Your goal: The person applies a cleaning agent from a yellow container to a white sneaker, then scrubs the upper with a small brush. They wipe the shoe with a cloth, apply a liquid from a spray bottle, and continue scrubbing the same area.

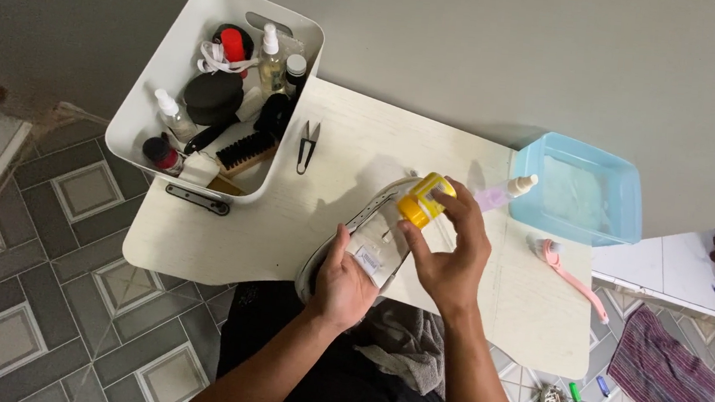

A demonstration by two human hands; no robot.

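Left hand: the left hand [343, 284] is curled around the heel end of a grey shoe [360, 236], fingers wrapped over its edge, holding it tilted at the near edge of the table [225, 241].
Right hand: the right hand [454, 254] pinches a small yellow container [424, 200] between thumb and fingertips, held just over the shoe's opening.
Shoe: grey, its toe pointing away from the person, resting partly on the table and partly over the lap.
Lap: a grey cloth [407, 345] lies on dark trousers below the hands.
Table: pale, wooden-looking, with small black snips [307, 146] lying near the bin.
Right of the hands: a pink-handled brush [571, 277] and a clear spray bottle [505, 191], just beside a light blue tub [587, 188].
Far left: a white bin [184, 35] holds brushes, bottles and a black round tin.
Floor: grey patterned tiles, with a striped rag [661, 374] at the right.
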